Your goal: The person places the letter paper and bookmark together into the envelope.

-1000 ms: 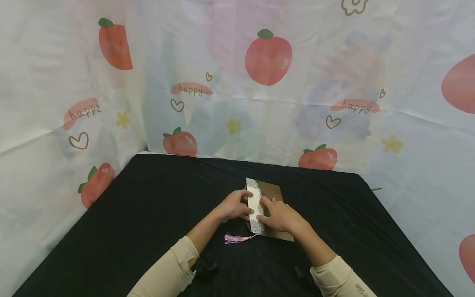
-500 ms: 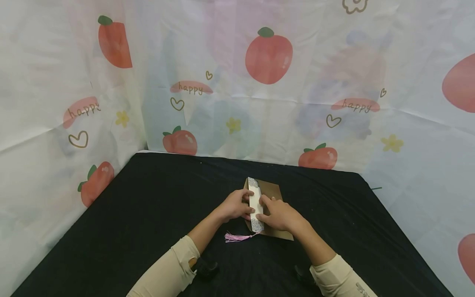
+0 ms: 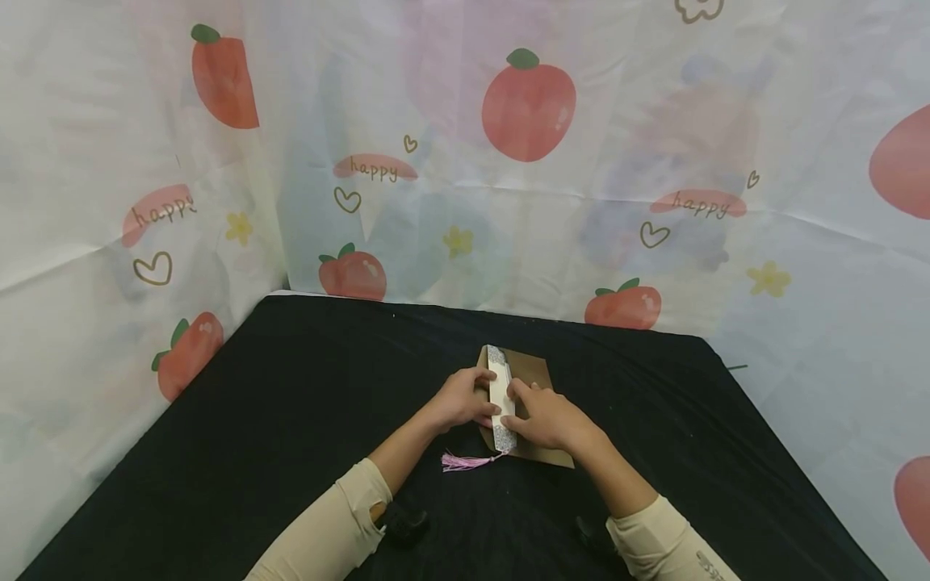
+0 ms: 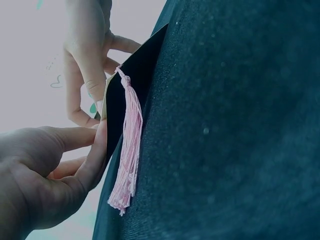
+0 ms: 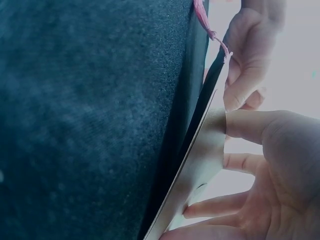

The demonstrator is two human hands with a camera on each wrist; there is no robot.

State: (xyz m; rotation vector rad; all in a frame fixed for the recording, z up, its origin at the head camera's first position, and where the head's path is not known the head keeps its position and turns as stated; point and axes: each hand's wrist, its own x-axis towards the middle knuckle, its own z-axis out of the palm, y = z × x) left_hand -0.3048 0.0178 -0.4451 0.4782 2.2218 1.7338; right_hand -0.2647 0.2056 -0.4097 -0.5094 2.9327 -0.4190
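A cream bookmark with silver patterned ends lies lengthwise over a flat brown board or booklet. From its near end a pink tassel trails left onto the black cloth; the left wrist view shows the tassel up close. My left hand holds the bookmark's left edge, thumb and forefinger bent onto it and other fingers lower at the board's edge. Facing it, my right hand grips the right edge with thumb and forefinger. Its remaining fingers reach over the brown board.
Black cloth covers the table. Behind and beside it hang white fabric walls printed with fruit, hearts and flowers. Dark straps show at the wrists by the cream sleeves.
The bookmark has shifted slightly right and looks narrower, and more of the brown board shows at its upper left. Both hands keep nearly the same places.
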